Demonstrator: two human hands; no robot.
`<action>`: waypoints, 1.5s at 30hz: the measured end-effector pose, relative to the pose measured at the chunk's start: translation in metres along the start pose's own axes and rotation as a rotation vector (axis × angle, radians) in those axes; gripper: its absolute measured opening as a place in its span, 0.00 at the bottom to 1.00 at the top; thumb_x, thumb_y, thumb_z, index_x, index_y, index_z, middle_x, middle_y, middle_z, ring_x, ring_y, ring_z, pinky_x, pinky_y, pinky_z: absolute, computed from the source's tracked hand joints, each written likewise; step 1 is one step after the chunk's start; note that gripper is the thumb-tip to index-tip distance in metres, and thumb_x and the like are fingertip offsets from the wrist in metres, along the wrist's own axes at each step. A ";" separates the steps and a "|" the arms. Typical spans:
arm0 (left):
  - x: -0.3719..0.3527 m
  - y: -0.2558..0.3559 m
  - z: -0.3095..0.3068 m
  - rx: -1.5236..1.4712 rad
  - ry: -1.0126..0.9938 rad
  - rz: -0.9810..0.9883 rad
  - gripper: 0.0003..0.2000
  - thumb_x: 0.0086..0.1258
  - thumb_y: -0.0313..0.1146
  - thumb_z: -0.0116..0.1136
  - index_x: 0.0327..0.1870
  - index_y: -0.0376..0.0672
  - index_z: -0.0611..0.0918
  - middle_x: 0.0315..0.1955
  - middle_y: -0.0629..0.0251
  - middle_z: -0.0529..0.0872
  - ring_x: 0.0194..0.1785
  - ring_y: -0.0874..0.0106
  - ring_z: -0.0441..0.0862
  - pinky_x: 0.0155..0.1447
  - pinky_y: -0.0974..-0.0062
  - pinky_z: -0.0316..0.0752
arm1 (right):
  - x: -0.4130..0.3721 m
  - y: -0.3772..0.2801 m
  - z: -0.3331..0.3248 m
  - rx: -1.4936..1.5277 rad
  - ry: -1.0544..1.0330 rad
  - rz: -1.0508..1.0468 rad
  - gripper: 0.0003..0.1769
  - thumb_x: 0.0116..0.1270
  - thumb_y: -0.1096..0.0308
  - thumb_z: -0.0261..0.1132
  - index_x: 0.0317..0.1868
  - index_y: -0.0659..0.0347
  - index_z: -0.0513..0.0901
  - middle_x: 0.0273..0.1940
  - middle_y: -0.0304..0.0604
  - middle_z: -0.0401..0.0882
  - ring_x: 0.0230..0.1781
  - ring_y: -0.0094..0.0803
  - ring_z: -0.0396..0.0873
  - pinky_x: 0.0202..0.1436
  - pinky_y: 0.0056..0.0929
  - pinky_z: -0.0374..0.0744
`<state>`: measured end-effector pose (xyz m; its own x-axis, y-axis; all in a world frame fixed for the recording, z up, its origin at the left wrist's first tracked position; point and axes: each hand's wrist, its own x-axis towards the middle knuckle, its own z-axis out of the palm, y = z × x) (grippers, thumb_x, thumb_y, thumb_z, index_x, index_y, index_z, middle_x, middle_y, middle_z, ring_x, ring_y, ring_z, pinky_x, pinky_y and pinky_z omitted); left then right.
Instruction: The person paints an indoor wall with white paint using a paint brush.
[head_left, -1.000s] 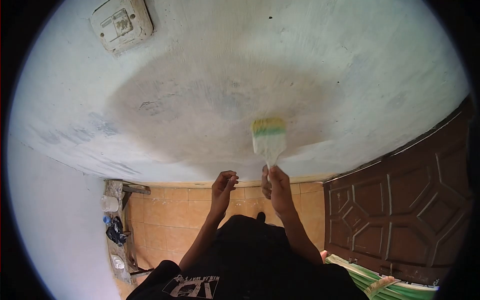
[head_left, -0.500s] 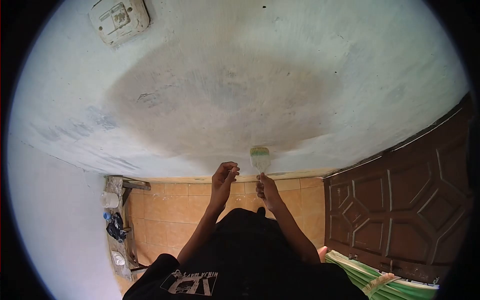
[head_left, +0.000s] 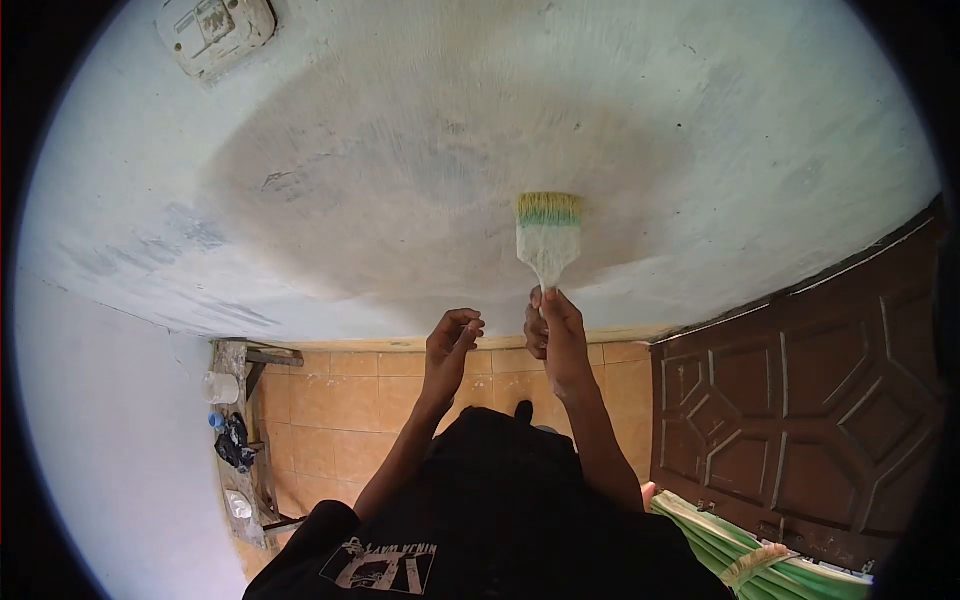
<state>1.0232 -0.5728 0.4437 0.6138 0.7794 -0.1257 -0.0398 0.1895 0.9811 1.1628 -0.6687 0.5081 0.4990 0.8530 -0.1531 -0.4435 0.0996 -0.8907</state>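
My right hand (head_left: 556, 340) grips the handle of a wide paintbrush (head_left: 548, 236) whose pale bristles, tipped green and yellow, press against the light wall (head_left: 700, 130). The brush rests on a darker, greyish patch (head_left: 440, 190) in the wall's middle. My left hand (head_left: 452, 345) hangs just left of the right one, fingers curled loosely with nothing visible in it, close to the wall's bottom edge.
A paint-smeared switch box (head_left: 212, 30) sits high on the wall at the left. A dark carved wooden door (head_left: 800, 400) stands to the right. Orange floor tiles (head_left: 330, 420), a wooden bench (head_left: 240, 440) with bottles and a black bag, and green slats (head_left: 760, 560) lie below.
The brush dropped to the wall's bottom edge half a second ago, then rose again; it now sits higher on the grey patch than a second ago. The left hand barely moved.
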 end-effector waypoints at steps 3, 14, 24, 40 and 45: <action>-0.001 0.002 0.002 -0.016 0.012 -0.003 0.09 0.75 0.36 0.56 0.50 0.44 0.79 0.42 0.71 0.81 0.47 0.79 0.76 0.50 0.77 0.70 | 0.013 0.047 -0.023 0.033 0.022 0.100 0.19 0.78 0.46 0.49 0.36 0.51 0.68 0.21 0.25 0.54 0.18 0.13 0.52 0.19 0.16 0.52; -0.004 0.008 0.000 -0.008 0.037 0.047 0.10 0.75 0.38 0.57 0.50 0.44 0.79 0.42 0.70 0.81 0.47 0.79 0.76 0.50 0.78 0.70 | 0.017 0.111 -0.049 0.140 0.124 0.449 0.17 0.78 0.47 0.50 0.41 0.51 0.70 0.22 0.24 0.56 0.18 0.14 0.53 0.20 0.15 0.53; -0.006 0.006 0.000 -0.035 0.047 0.034 0.11 0.75 0.38 0.56 0.50 0.44 0.79 0.42 0.70 0.81 0.47 0.79 0.76 0.50 0.78 0.69 | -0.003 -0.009 0.008 -0.031 -0.086 -0.069 0.19 0.79 0.48 0.48 0.36 0.52 0.68 0.20 0.25 0.53 0.17 0.12 0.50 0.18 0.15 0.49; 0.003 -0.007 -0.006 0.015 0.048 0.025 0.10 0.75 0.37 0.57 0.50 0.43 0.79 0.42 0.70 0.81 0.47 0.79 0.76 0.50 0.77 0.70 | 0.009 0.115 -0.052 0.008 0.104 0.355 0.19 0.78 0.46 0.48 0.36 0.50 0.70 0.21 0.23 0.54 0.16 0.14 0.51 0.19 0.16 0.52; 0.011 0.004 -0.006 0.062 0.063 0.142 0.09 0.75 0.35 0.57 0.49 0.42 0.79 0.39 0.72 0.80 0.46 0.80 0.75 0.50 0.80 0.69 | -0.011 0.035 -0.007 -0.055 0.019 0.178 0.19 0.79 0.47 0.48 0.36 0.51 0.69 0.21 0.24 0.54 0.16 0.13 0.51 0.19 0.16 0.51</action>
<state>1.0249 -0.5604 0.4449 0.5551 0.8318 0.0075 -0.0725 0.0393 0.9966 1.1471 -0.6782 0.4758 0.4300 0.8449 -0.3181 -0.4850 -0.0810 -0.8708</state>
